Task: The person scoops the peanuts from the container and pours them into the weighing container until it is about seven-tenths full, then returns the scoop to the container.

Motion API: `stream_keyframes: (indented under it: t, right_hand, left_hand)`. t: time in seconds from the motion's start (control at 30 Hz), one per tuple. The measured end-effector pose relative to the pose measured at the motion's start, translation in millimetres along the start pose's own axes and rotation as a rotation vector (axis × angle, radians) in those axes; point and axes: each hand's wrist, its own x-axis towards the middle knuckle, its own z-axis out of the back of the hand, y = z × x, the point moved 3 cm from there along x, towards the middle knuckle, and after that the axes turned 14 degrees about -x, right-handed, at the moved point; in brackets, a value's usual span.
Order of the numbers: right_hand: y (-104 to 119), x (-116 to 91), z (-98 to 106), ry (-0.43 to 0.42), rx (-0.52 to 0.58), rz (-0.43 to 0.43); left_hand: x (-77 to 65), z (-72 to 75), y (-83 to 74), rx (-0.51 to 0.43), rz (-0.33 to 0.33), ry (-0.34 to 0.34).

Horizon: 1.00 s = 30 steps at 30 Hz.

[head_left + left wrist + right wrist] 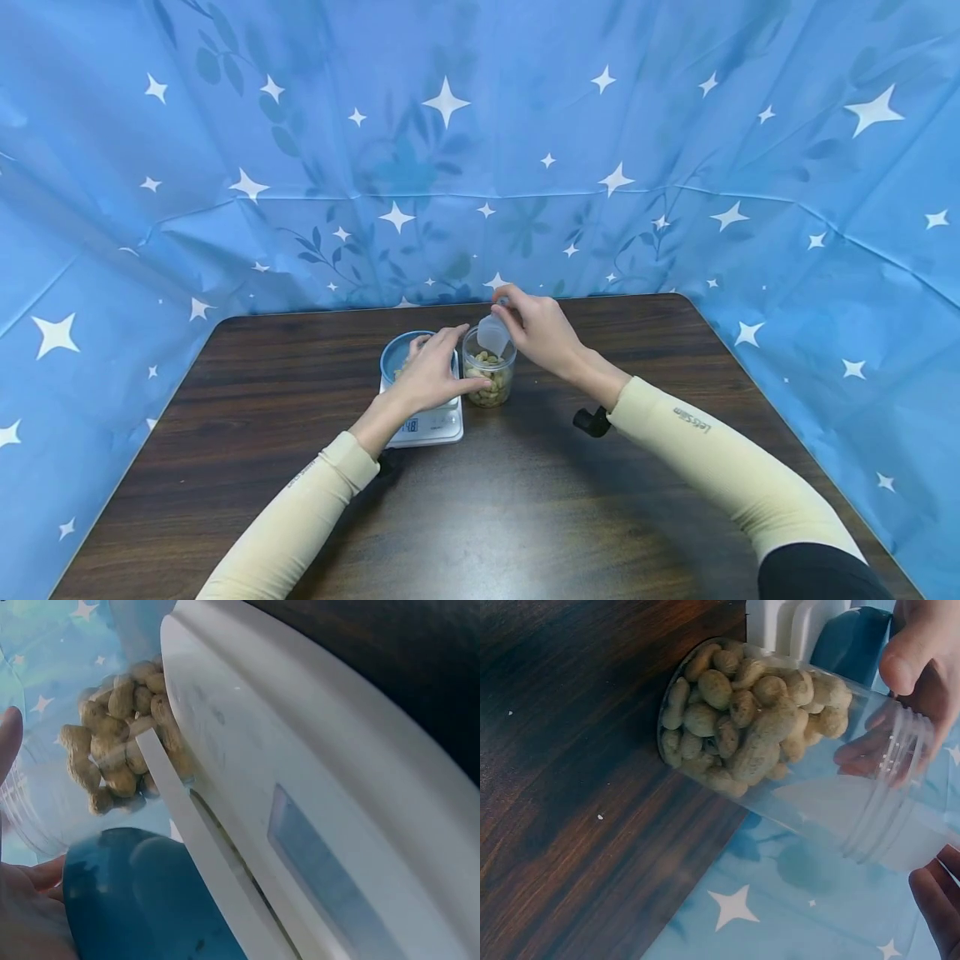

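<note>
A clear plastic jar (480, 397) of unshelled peanuts (742, 712) stands on the table. My left hand (433, 373) holds the jar's side, thumb in front and fingers toward the back, its back fingers near a blue bowl (390, 360). With fingertips my right hand (543, 333) pinches a translucent white scoop (491, 335), which dips into the jar mouth above the peanuts. The bowl sits on a white digital scale (431, 433), whose display shows partly hidden digits. A few peanuts show in the bowl; my left hand covers much of it.
The dark wooden table (510, 517) ends just behind the jar and scale. A blue starry cloth (480, 208) hangs behind it. Small white specks (600, 817) lie on the wood beside the jar.
</note>
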Motion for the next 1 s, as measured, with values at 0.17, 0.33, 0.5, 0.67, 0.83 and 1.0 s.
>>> stream_keyframes:
  t: [0.17, 0.33, 0.5, 0.67, 0.83, 1.0]
  right_hand:
    - [1.0, -0.1, -7.3, 0.04, -0.006, 0.032]
    - [2.3, 0.1, -12.0, 0.083, 0.008, 0.055]
    - [2.4, 0.0, -17.6, 0.131, 0.014, 0.097]
    - [0.4, -1.3, -23.2, 0.181, 0.052, 0.078]
    - [-3.1, -0.8, -25.0, 0.153, 0.111, 0.003]
    - [-6.7, -0.4, -24.4, 0.094, 0.099, -0.09]
  left_hand:
    - [3.2, -4.4, -2.4, -0.008, 0.0, -0.003]
    - [5.6, -4.2, -3.7, -0.011, -0.007, -0.013]
    - [7.0, -2.8, -5.3, -0.031, -0.006, -0.019]
    - [6.9, -2.2, -6.0, -0.035, 0.003, -0.008]
    - [7.1, -1.8, -6.1, -0.05, 0.009, -0.012]
    - [7.9, -2.0, -6.4, -0.051, 0.016, -0.013]
